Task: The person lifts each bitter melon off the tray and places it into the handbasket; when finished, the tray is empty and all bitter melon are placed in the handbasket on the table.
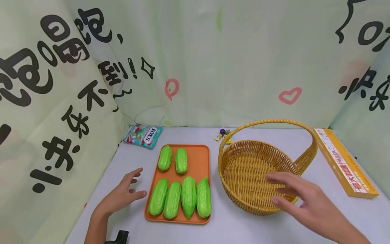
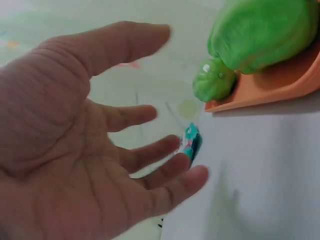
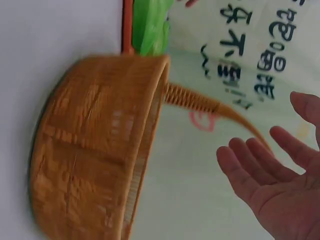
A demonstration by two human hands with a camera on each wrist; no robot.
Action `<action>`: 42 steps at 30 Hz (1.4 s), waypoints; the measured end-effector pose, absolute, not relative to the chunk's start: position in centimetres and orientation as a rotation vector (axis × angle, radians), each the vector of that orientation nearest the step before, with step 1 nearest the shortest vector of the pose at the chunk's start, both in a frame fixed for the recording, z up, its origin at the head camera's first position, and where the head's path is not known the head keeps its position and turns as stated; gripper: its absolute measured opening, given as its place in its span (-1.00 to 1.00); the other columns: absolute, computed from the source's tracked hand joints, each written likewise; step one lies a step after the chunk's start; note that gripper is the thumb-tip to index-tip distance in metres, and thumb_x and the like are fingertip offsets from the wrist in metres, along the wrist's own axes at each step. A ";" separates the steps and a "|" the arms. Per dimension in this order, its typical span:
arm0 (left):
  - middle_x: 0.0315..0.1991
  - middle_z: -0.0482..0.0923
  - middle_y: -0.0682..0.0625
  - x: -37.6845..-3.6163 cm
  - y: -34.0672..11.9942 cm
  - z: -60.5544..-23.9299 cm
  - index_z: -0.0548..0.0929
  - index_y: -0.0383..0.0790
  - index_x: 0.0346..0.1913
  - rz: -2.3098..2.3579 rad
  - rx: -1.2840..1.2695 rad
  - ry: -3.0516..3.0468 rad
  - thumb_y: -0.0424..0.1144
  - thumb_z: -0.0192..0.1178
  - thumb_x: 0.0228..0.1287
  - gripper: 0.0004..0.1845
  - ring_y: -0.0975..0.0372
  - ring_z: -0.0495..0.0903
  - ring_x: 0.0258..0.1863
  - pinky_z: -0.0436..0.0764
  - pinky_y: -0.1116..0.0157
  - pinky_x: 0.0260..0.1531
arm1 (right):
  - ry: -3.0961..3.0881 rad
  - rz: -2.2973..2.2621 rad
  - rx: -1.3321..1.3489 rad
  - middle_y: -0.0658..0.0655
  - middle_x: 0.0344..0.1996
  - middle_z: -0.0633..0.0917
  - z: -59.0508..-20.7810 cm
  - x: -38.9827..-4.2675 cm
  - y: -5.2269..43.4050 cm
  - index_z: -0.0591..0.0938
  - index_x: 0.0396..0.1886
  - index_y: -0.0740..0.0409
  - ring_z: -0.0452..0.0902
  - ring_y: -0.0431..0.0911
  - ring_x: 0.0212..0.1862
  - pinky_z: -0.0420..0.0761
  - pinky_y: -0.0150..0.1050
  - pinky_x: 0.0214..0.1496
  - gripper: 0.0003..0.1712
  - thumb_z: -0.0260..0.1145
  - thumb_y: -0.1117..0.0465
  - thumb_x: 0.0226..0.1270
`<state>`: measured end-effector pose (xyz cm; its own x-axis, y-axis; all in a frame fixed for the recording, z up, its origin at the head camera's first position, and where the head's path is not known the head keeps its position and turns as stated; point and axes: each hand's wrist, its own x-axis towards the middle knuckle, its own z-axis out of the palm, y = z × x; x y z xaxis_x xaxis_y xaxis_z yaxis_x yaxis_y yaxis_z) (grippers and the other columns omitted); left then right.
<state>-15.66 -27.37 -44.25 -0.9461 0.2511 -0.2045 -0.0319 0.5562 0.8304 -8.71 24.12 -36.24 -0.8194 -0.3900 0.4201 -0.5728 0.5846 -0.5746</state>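
An orange tray [image 1: 201, 159] lies mid-table and carries several green bitter gourds [image 1: 189, 196]; the tray's edge [image 2: 270, 92] and one gourd [image 2: 260, 32] also show in the left wrist view. Just left of the tray hovers my left hand [image 1: 123, 195], fingers spread and empty, its palm [image 2: 65, 165] wide in that same view. To the tray's right stands an empty woven basket [image 1: 243, 176] with a hoop handle [image 1: 274, 121]. My right hand [image 1: 301, 200] hangs open over the basket's near right rim, holding nothing. In the right wrist view that hand [image 3: 280, 185] sits beside the basket [image 3: 95, 150].
A FOX'S candy bag [image 1: 143, 135] lies at the back left, also glimpsed as a teal candy bag [image 2: 191, 142]. Small wrapped candies [image 1: 223, 134] sit behind the basket. A long yellow pasta box [image 1: 344, 161] lies at the right. Printed curtains enclose the table.
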 end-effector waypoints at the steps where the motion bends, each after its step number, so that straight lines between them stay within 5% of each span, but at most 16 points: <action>1: 0.42 0.11 -0.21 -15.5 -27.4 -44.3 0.08 -0.10 0.53 1.341 0.171 2.478 -0.08 0.39 0.23 -0.08 -0.14 0.17 0.36 0.33 -0.11 0.21 | -2.575 1.149 0.833 -0.08 0.19 0.55 -36.4 -8.7 22.8 0.52 0.27 -0.11 0.52 -0.27 0.12 0.60 -0.35 -0.07 -0.33 0.49 0.35 0.17; 4: 0.33 0.26 -0.19 -15.4 -27.3 -44.5 0.16 -0.17 0.50 1.342 0.140 2.415 -0.15 0.42 0.18 -0.10 -0.06 0.35 0.24 0.45 -0.06 0.10 | -2.585 1.406 0.932 -0.03 0.29 0.47 -37.5 -8.9 19.1 0.47 0.34 -0.11 0.44 -0.14 0.24 0.62 -0.19 -0.03 -0.35 0.44 0.24 0.27; 10: 0.12 0.42 -0.19 -15.3 -27.4 -45.3 0.29 -0.37 0.38 1.371 0.170 2.295 -0.29 0.42 0.13 -0.22 0.07 0.57 -0.08 0.52 0.12 -0.10 | -2.703 1.653 0.867 0.04 0.38 0.36 -40.4 -9.8 13.5 0.42 0.36 -0.23 0.31 0.03 0.36 0.54 -0.18 0.10 -0.38 0.38 -0.04 0.33; 21: -0.10 0.55 -0.12 -15.0 -27.6 -45.9 0.44 -0.43 0.22 1.367 0.206 2.247 -0.29 0.43 0.12 -0.38 0.07 0.61 -0.15 0.55 0.16 -0.14 | -2.804 1.424 0.665 0.27 0.40 0.33 -44.7 -12.4 9.7 0.43 0.38 0.09 0.22 0.11 0.41 0.40 0.06 0.24 -0.33 0.39 0.05 0.33; 26: -0.15 0.57 -0.11 -14.7 -27.6 -46.0 0.49 -0.43 0.16 1.349 0.242 2.259 -0.30 0.44 0.08 -0.42 0.07 0.61 -0.19 0.56 0.16 -0.17 | -2.828 1.348 0.615 0.27 0.38 0.36 -45.5 -12.7 9.1 0.43 0.37 0.10 0.21 0.15 0.42 0.23 0.18 0.33 -0.35 0.39 0.11 0.32; 42: -0.25 0.55 -0.10 -14.7 -27.4 -46.3 0.50 -0.42 0.10 1.334 0.265 2.286 -0.37 0.45 0.02 -0.45 0.09 0.61 -0.30 0.56 0.19 -0.26 | -2.819 1.347 0.607 0.28 0.34 0.40 -46.6 -13.2 8.4 0.48 0.34 0.10 0.26 0.18 0.37 0.23 0.20 0.32 -0.32 0.46 0.07 0.24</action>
